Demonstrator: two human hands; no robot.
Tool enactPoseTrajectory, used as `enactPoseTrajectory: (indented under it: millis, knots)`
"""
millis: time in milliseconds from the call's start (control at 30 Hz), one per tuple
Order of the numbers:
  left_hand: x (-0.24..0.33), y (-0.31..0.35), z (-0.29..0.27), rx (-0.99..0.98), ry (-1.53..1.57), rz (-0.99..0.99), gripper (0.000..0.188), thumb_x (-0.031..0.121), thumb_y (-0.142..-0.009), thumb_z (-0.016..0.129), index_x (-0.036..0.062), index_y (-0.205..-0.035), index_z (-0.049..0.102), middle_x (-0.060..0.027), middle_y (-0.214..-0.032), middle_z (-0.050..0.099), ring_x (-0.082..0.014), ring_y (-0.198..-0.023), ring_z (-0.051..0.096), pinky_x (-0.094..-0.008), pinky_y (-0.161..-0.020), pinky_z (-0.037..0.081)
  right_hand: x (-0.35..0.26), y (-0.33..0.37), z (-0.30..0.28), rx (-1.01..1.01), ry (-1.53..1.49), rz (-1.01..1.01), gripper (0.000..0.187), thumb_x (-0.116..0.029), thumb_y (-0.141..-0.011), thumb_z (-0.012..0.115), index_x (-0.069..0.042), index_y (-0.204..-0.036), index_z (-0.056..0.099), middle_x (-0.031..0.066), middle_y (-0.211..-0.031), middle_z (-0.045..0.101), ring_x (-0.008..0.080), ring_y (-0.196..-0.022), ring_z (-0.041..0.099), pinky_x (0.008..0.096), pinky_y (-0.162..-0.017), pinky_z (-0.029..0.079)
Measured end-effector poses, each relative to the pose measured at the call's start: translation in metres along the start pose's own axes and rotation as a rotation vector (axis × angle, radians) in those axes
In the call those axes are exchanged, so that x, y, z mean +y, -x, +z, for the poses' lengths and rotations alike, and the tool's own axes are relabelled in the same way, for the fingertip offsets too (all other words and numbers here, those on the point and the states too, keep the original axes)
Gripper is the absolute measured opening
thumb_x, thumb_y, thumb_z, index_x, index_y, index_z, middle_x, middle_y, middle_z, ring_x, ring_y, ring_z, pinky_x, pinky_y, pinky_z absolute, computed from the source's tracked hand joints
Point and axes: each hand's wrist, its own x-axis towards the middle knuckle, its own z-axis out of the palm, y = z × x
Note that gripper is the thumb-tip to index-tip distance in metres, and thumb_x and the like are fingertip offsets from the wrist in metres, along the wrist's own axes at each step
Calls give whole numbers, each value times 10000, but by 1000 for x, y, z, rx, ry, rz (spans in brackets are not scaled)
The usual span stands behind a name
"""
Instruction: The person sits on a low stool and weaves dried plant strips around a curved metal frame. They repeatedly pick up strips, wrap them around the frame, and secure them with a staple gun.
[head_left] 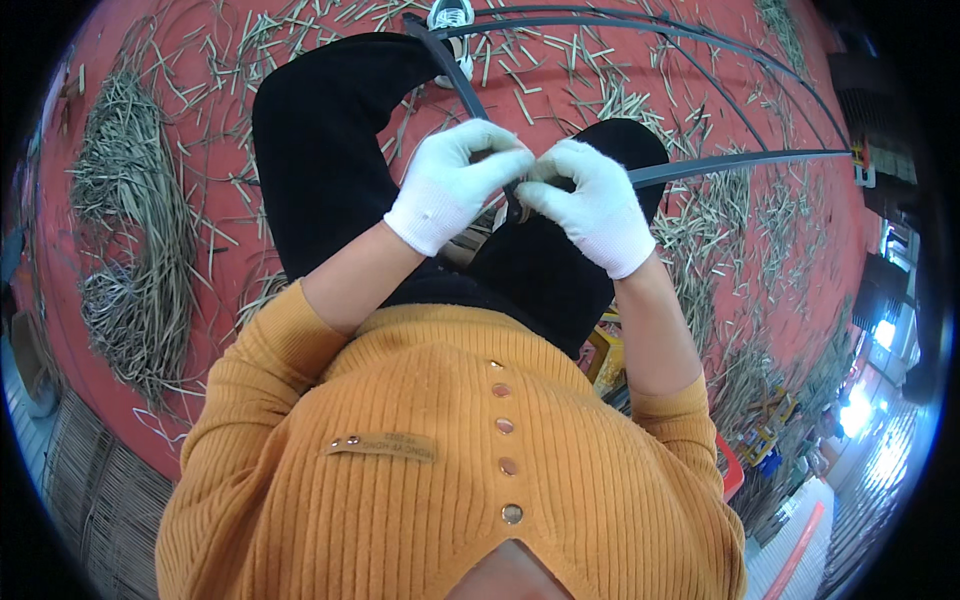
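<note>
Black trousers: the seated person's legs in smooth black cloth (325, 150), knees bent and spread.
Frame: a dark grey frame of flat and curved bars (720, 163), one end between the trouser knees; one bar runs forward past the left knee, another crosses the right knee and extends beyond it, and long arcs curve ahead of the trousers.
Left hand: a hand in a white knitted glove (455, 185), above the gap between the trouser legs, closed in a pinch with thumb and fingers together against the frame's near end; what lies between the tips is hidden.
Right hand: a hand in a matching white glove (592, 205), above the right trouser thigh, fingers curled and closed toward the thumb, tips nearly meeting the left hand's; whether they grip anything cannot be told.
Shoe: a white laced shoe (452, 16), at the foot of the left trouser leg.
Straw: a long heap of grey-green dried strips (135, 220) left of the trousers; a looser spread of similar strips (735, 225) to their right.
Floor: a red surface (60, 230) around the trousers, littered with short cut pieces.
Sweater: a mustard ribbed knit (430, 530) with round metal snaps, above the trouser waist.
</note>
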Motion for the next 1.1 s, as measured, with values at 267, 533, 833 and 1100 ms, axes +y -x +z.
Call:
enactPoseTrajectory:
  millis: [267, 533, 833, 1100]
  knots:
    - [-22, 16, 2, -57, -754, 746, 465, 60, -685, 892, 50, -1101, 685, -111, -1222, 701, -342, -1252, 629, -412, -1046, 519, -11, 25, 3, 58, -164, -30, 72, -21, -866, 732, -29, -935, 710, 63, -883, 698, 198, -849, 650, 321, -793, 505]
    - [-46, 19, 2, 32, -630, 649, 576, 34, -680, 909, 28, -1199, 661, -167, -1331, 660, -336, -1229, 653, -388, -1023, 535, -2, -4, -1, -49, -117, -160, 136, -136, -845, 763, -30, -927, 738, 98, -802, 682, 270, -816, 649, 358, -773, 490]
    - [-27, 32, 23, 284, -603, 202, 706, 122, -798, 859, -16, -1368, 466, -167, -1183, 649, -254, -988, 706, -323, -833, 580, 12, -22, 5, -171, -263, 177, 218, -183, -875, 765, -9, -1004, 750, 97, -883, 715, 205, -800, 673, 341, -753, 530]
    - [-2, 26, 25, 30, 127, -420, 447, 234, -969, 713, -32, -1286, 544, -99, -1030, 698, -155, -811, 718, -243, -672, 561, 4, -30, 7, -171, -138, 223, 240, -217, -880, 730, 0, -981, 748, 157, -892, 717, 282, -819, 705, 370, -752, 549]
